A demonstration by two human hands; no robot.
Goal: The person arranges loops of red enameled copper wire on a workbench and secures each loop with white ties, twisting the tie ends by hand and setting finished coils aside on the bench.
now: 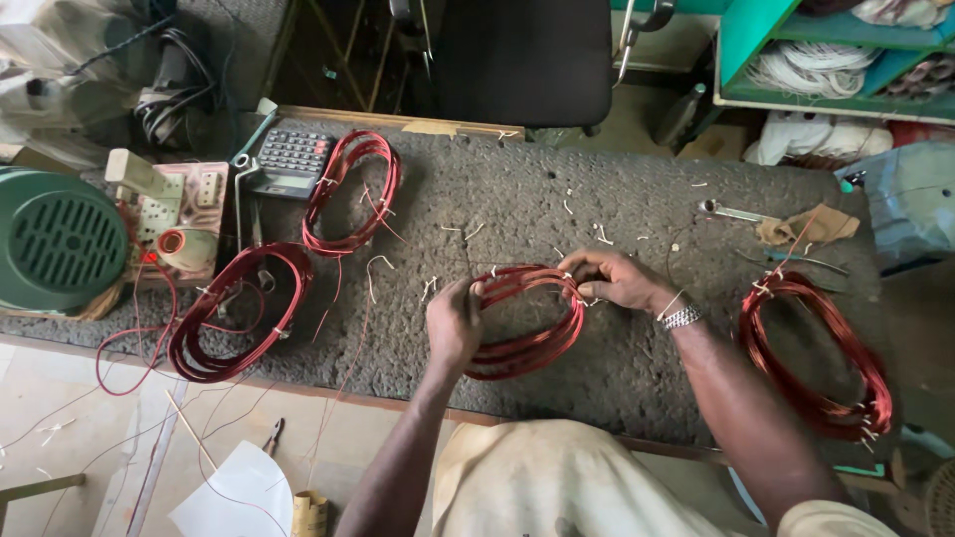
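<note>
Soft, even daylight fills the scene, brightest on the pale floor (60,398) at lower left. Shadows under the hands are faint. The wide lens bends the counter (597,209) edges, and the corners look slightly smeared.

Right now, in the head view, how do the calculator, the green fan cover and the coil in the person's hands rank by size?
1. Green fan cover and held coil: look alike, and the cover is cut off by the frame, so unranked.
2. Calculator: smallest.

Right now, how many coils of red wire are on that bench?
4. One coil is held in both hands at the centre, one lies beside the calculator, one at the left front edge, one at far right. None seems hidden.
</note>
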